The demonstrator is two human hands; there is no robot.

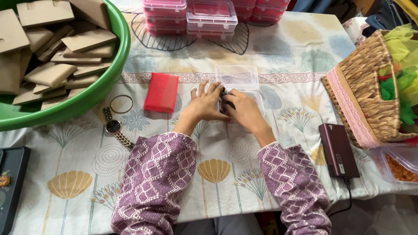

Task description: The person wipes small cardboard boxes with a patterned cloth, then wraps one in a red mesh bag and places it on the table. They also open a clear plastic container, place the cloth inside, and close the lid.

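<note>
Your patterned purple sleeves (161, 174) are reaching up the tabletop (261, 56) toward its middle, where your left hand (204, 106) and right hand (244, 109) are together grasping a small dark item (224, 95) against the clear plastic box (238, 80) just beyond them.

A cloth-covered surface (270, 56) carries a green basin (87, 98) at ten o'clock, stacked clear boxes (209, 17) at twelve, a wicker basket (370, 91) at three, a red pouch (161, 92), wristwatch (115, 127), bangle (121, 104), open clear box (237, 78) and maroon power bank (338, 150).
</note>
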